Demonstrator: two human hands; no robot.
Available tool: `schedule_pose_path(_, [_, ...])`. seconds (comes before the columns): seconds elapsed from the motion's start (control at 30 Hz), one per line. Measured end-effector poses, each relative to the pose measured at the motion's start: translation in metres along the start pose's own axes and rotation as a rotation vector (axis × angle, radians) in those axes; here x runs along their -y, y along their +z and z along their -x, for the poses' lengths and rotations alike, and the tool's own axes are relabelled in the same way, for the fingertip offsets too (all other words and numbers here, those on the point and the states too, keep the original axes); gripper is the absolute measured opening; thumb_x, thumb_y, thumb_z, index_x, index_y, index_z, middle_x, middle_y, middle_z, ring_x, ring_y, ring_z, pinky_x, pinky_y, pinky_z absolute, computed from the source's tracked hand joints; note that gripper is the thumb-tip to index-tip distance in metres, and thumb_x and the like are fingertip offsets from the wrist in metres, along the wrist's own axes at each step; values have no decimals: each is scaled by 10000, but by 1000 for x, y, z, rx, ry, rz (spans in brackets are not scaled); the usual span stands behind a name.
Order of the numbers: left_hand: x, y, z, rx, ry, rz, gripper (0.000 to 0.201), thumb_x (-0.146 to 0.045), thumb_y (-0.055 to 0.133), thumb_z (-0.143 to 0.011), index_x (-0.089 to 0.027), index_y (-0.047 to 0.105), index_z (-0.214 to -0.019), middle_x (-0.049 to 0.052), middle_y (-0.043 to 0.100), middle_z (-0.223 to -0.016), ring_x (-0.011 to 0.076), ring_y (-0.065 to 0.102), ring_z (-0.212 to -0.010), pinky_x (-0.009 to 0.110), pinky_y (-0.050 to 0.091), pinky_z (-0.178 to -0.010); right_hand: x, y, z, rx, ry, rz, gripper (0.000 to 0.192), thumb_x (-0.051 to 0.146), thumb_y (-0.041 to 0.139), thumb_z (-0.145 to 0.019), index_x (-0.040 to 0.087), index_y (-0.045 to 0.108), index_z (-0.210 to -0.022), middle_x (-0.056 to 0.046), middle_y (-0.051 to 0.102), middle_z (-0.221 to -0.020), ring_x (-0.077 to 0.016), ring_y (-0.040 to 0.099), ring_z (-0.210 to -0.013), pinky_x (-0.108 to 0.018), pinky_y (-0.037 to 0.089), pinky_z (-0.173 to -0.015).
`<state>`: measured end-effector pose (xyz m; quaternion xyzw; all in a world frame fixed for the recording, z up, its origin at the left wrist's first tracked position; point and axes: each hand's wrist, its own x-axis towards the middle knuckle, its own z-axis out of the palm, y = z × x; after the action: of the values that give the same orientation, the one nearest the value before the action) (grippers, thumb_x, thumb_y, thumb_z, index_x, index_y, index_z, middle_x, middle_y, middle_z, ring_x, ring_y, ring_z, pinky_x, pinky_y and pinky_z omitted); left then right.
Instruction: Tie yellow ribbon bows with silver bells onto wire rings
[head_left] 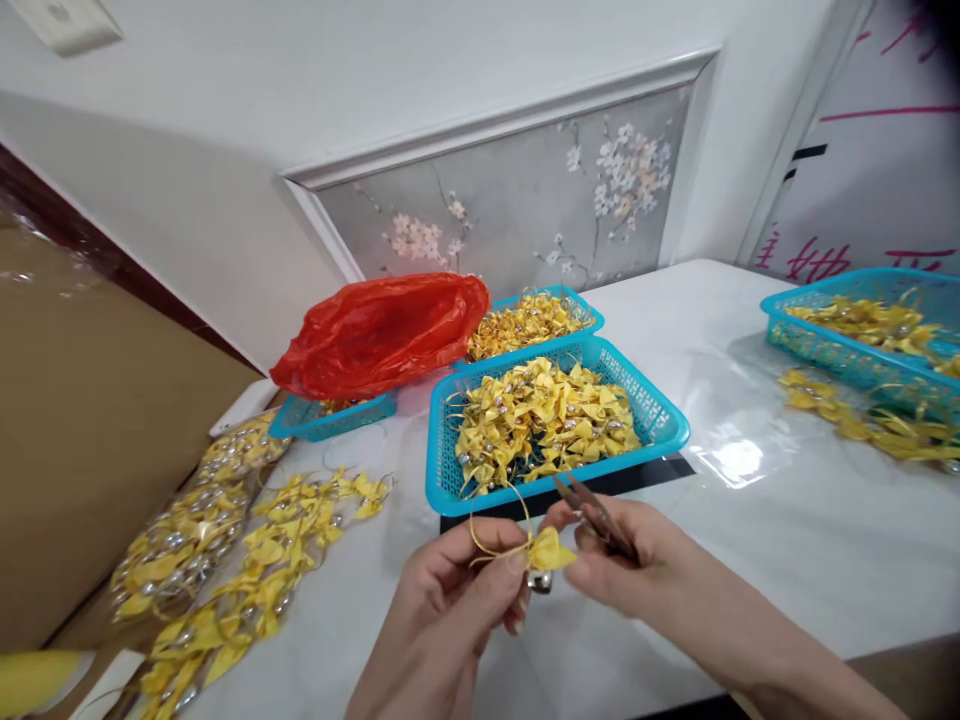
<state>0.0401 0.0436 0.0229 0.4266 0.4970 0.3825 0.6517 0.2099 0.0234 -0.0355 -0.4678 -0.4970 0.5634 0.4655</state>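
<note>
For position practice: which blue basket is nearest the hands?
The front middle basket, just beyond the left hand and right hand; the left basket, back basket and right basket are farther.

Floral panel [510, 205] on white wall [450, 60]

The white table [810, 540] in front of me carries blue baskets [437, 470], a strew of yellow bows [259, 590] leftward, more near the right-hand basket [780, 325], and clear plastic [761, 440] between.

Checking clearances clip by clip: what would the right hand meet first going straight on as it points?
Probably the flower in the left hand, just ahead of the right hand; its tool points towards the nearest basket, though depth is unclear.
</note>
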Motion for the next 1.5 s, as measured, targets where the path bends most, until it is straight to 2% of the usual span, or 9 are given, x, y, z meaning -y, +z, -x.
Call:
schedule_pose_path(0.13, [4, -11, -2, 21, -16, -87, 184, -355, 835, -710, -190, 778, -768, -10, 624, -626, 104, 495, -592, 192, 403, -555, -9, -10, 14, -229, -265, 537, 321, 396, 475, -980, 215, 542, -1236, -9, 616, -825, -163, 613, -696, -254, 493, -601])
schedule_pose_path(0.3, [10, -21, -8, 80, -35, -186, 190, -354, 755, -788, -168, 748, -752, -23, 579, -591, 94, 463, -563, 197, 371, -539, 0, -18, 31, -182, -707, 1138, 262, 335, 327, -1063, 230, 564, -1025, 15, 624, -719, -170, 622, -564, -282, 443, -503])
schedule_pose_path(0.53, [13, -21, -11, 109, -40, -202, 181, -340, 744, -792, -166, 736, -745, -24, 586, -591, 94, 464, -559, 205, 367, -540, 4, -13, 26, -260, -816, 1329, 301, 350, 340, -1060, 216, 590, -960, 18, 552, -650, -193, 518, -489, -332, 335, -510])
schedule_pose_path(0.97, [11, -19, -9, 53, -54, -186, 170, -334, 756, -767, -165, 753, -760, -14, 590, -602, 105, 474, -582, 208, 379, -562, -3, -26, 30, -207, -689, 1135, 254, 325, 351, -1055, 247, 593, -1053, 13, 640, -733, -190, 624, -568, -301, 451, -519])
schedule_pose_path(1.13, [12, -21, -9, 64, -43, -187, 165, -348, 771, -757, -184, 763, -768, -7, 598, -656, 114, 471, -614, 216, 378, -578, -11, -14, 24, -97, -154, 498, 425, 342, 578, -905, 222, 551, -1312, 14, 666, -762, -156, 642, -615, -230, 502, -530])
schedule_pose_path(1.23, [13, -20, -9, 85, -37, -183, 170, -363, 767, -760, -196, 768, -790, 10, 621, -736, 135, 474, -672, 234, 395, -622, -12, 5, 12, 36, 52, 191, 390, 360, 605, -866, 216, 626, -1228, 15, 646, -748, -151, 637, -672, -215, 510, -582])
schedule_pose_path(1.3, [13, -20, -7, 95, -17, -203, 166, -360, 762, -762, -197, 764, -795, 13, 622, -761, 146, 478, -708, 238, 397, -648, -14, 11, 5, 63, 19, 248, 268, 397, 548, -900, 190, 704, -973, 5, 641, -708, -151, 624, -665, -211, 492, -576])
schedule_pose_path(1.37, [12, -22, -6, 58, 63, -247, 139, -343, 750, -774, -204, 750, -770, -1, 603, -748, 144, 468, -708, 232, 390, -655, -19, 6, 3, -7, -16, 373, 348, 418, 479, -932, 174, 684, -793, -11, 631, -654, -151, 597, -600, -217, 450, -517])
schedule_pose_path(1.5, [13, -32, -7, -155, 291, -365, 53, -264, 731, -782, -231, 755, -748, -8, 655, -788, 148, 520, -725, 226, 405, -660, -36, -25, 10, -135, -13, 593, 217, 318, 549, -861, 210, 733, -898, -48, 733, -780, -240, 684, -690, -296, 494, -593])
